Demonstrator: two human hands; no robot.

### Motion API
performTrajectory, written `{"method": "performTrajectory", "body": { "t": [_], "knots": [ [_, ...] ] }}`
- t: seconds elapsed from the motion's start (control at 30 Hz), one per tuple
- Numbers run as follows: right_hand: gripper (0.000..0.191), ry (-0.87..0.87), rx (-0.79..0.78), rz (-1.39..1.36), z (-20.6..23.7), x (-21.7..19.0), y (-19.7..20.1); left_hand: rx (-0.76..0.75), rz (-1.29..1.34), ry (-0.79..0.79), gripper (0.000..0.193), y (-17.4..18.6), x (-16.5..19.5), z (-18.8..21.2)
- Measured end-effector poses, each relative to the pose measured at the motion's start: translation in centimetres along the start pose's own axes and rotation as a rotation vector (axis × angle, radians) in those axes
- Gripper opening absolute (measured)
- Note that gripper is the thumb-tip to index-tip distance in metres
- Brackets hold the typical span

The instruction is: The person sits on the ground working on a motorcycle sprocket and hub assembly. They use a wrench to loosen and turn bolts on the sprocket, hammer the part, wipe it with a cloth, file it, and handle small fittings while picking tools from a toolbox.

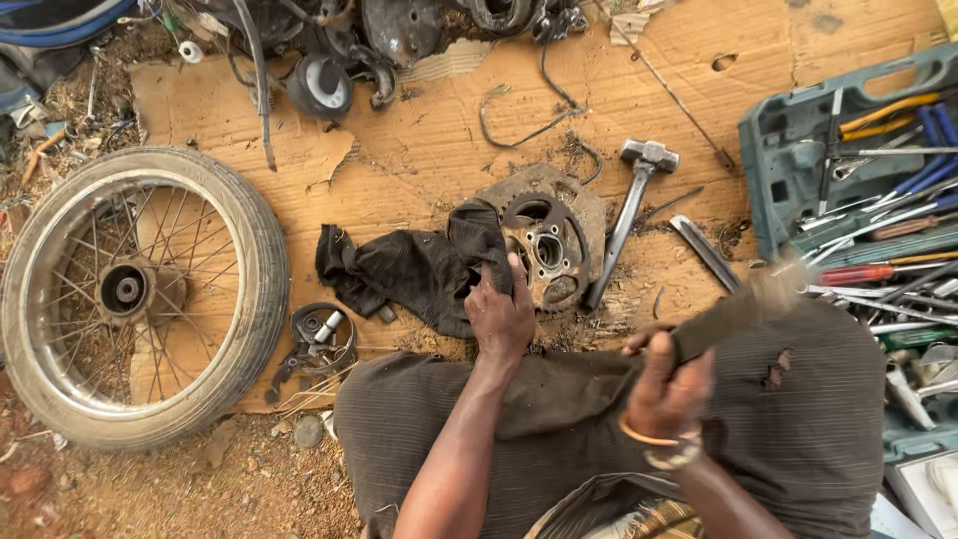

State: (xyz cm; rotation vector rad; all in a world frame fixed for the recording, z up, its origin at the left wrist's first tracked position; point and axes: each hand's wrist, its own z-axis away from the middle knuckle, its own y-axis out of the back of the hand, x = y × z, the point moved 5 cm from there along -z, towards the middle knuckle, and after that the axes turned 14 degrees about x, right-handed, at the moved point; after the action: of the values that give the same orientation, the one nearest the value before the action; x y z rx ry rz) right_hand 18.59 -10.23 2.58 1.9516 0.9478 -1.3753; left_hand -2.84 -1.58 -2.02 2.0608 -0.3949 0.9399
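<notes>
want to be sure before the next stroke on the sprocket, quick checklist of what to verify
1. Left hand steadies the sprocket: ok, its fingers rest on the rim, over the rag.
2. Right hand has a firm grip on its tool: cannot tell, it is motion blurred.
3. Sprocket lies flat on the cardboard: ok.
4. Hammer apart from the sprocket: not ok, its handle end lies against the rim.
5. Rag off the sprocket face: not ok, it covers the left edge.
</notes>
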Motion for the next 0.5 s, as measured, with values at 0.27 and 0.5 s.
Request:
{"method": "performTrajectory", "body": {
  "t": [0.27, 0.5],
  "knots": [
    [0.026, -0.343, -0.208, 0.375, 0.2, 0.4, 0.5, 0.046, -0.097, -0.075, 0.046, -0.4, -1.0, 1.4],
    [0.031, -0.351, -0.473, 0.467, 1.4, -0.6, -3.3, -0.104, 0.108, 0.120, 0.033, -0.2, 0.0, 1.1]
  ]
}}
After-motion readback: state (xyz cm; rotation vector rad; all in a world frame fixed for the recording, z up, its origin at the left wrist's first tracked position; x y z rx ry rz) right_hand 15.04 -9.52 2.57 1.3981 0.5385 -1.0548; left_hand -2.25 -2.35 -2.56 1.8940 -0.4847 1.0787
